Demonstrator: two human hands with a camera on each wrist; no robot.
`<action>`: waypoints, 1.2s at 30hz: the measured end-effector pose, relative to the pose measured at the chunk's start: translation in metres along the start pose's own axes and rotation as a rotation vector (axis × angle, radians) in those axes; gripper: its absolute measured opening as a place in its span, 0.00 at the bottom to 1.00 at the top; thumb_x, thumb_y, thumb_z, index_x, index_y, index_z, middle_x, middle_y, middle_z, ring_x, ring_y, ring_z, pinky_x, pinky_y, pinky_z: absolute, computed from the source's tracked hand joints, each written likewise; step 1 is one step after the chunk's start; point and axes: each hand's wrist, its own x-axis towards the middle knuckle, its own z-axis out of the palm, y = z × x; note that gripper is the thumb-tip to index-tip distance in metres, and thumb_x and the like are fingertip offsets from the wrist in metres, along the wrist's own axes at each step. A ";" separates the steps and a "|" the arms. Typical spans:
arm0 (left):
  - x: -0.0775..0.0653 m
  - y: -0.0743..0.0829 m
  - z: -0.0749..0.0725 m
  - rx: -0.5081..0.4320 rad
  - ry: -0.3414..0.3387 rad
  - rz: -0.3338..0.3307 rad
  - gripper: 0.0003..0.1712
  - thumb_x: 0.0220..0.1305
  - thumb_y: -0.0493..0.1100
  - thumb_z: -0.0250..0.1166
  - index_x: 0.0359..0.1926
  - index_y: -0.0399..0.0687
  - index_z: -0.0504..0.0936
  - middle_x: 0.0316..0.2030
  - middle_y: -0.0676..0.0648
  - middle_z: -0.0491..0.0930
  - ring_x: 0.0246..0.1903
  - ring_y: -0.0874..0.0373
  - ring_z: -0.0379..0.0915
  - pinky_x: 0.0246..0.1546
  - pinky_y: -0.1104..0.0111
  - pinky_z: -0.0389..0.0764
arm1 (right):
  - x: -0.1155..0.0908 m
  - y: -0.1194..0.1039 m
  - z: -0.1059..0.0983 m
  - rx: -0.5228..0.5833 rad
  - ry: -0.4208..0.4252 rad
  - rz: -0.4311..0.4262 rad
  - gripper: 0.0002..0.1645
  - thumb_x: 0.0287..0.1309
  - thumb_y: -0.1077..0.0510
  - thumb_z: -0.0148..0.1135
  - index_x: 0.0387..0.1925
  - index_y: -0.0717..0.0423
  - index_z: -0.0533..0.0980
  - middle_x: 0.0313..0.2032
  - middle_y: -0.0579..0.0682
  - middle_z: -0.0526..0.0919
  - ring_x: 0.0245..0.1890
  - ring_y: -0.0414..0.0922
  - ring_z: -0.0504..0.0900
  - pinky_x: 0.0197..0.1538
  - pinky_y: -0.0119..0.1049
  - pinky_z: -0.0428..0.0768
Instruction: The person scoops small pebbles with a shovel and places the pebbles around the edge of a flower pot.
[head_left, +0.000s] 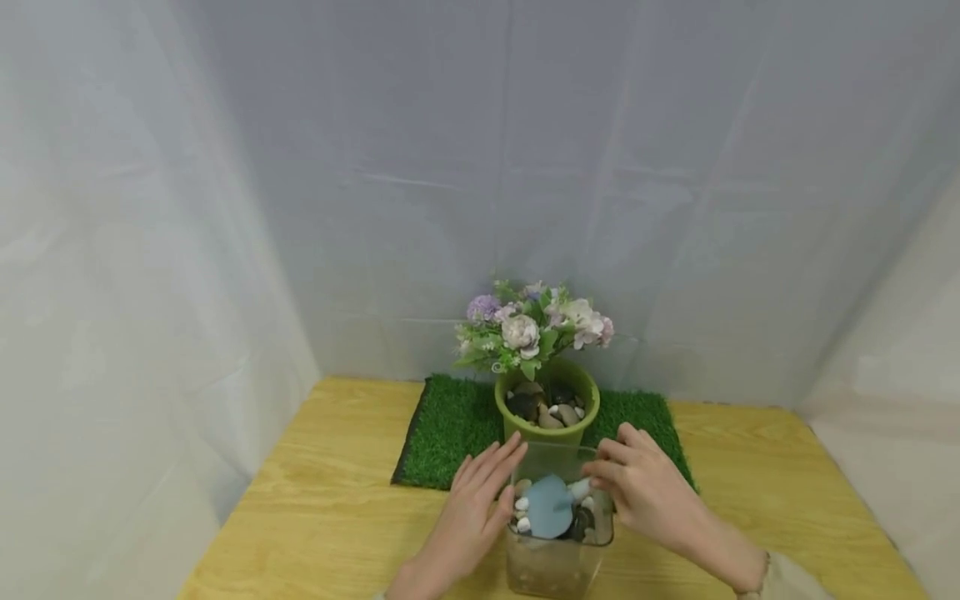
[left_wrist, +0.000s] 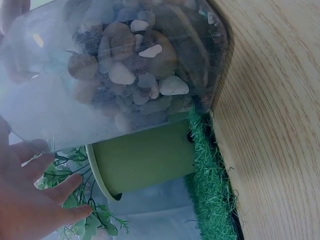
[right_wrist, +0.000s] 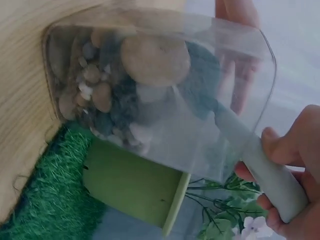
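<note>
A clear plastic container (head_left: 555, 571) partly filled with pebbles (left_wrist: 122, 72) stands on the table in front of the flowerpot. My right hand (head_left: 652, 492) grips the pale handle (right_wrist: 260, 172) of a small trowel, thumb on one side and fingers curled round the other. The trowel's blue blade (head_left: 550, 508) is inside the container, over the stones. On the other side, my left hand (head_left: 472, 508) lies along the container's left side near the rim, fingers mostly straight and spread. Whether its fingertips press the wall is hard to tell.
Behind the container, a green flowerpot (head_left: 590, 408) with stones and artificial flowers (head_left: 521, 333) stands on an artificial grass mat (head_left: 459, 417). The wooden table (head_left: 322, 500) extends to both sides. White sheeting (head_left: 450, 167) hangs behind and at the sides.
</note>
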 end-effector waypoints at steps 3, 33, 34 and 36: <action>0.000 0.001 0.000 0.000 0.002 0.002 0.29 0.79 0.45 0.52 0.77 0.56 0.64 0.78 0.56 0.56 0.75 0.43 0.55 0.68 0.33 0.55 | 0.003 -0.003 0.002 -0.028 -0.009 -0.024 0.02 0.52 0.59 0.73 0.30 0.48 0.87 0.26 0.39 0.75 0.30 0.39 0.56 0.35 0.31 0.55; 0.000 0.000 -0.002 -0.029 -0.016 -0.003 0.28 0.82 0.50 0.47 0.78 0.61 0.62 0.78 0.59 0.55 0.75 0.46 0.55 0.69 0.33 0.54 | -0.034 0.033 -0.010 0.302 0.010 0.183 0.22 0.49 0.63 0.75 0.45 0.39 0.87 0.37 0.32 0.84 0.35 0.31 0.65 0.34 0.26 0.66; 0.000 0.000 -0.002 -0.032 -0.016 -0.004 0.28 0.82 0.50 0.47 0.78 0.61 0.62 0.78 0.59 0.55 0.75 0.45 0.55 0.69 0.33 0.54 | -0.036 0.033 -0.011 0.300 0.016 0.182 0.22 0.49 0.63 0.75 0.45 0.39 0.87 0.37 0.33 0.84 0.35 0.31 0.66 0.34 0.26 0.67; 0.000 -0.001 -0.002 -0.036 -0.015 -0.006 0.28 0.82 0.50 0.47 0.78 0.61 0.62 0.78 0.59 0.55 0.75 0.45 0.55 0.69 0.33 0.54 | -0.038 0.033 -0.012 0.287 0.030 0.179 0.21 0.50 0.62 0.75 0.46 0.40 0.87 0.37 0.33 0.84 0.35 0.31 0.67 0.34 0.26 0.68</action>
